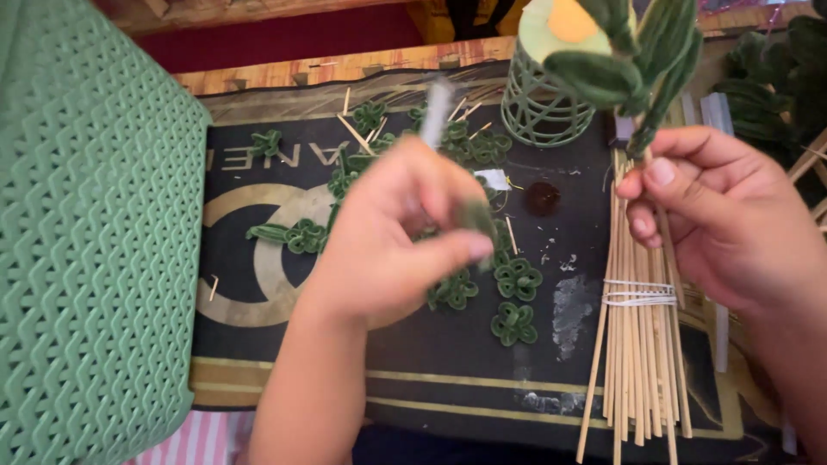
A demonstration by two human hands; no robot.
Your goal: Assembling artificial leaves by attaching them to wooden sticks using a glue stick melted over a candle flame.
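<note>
Left hand [401, 237] at centre, fingers pinched on a blurred green chenille piece [476, 220] above the black mat [448, 353]. Right hand [719, 215] at right, closed around a chenille flower stem [642, 95], just beside the tied bundle of wooden sticks [637, 344]. Loose green loops [514, 323] on the mat nearby.

Wooden table edge [345, 65], dark red floor [284, 39] beyond — perhaps carpet, green woven cushion [86, 241] at left, soft daylight
</note>
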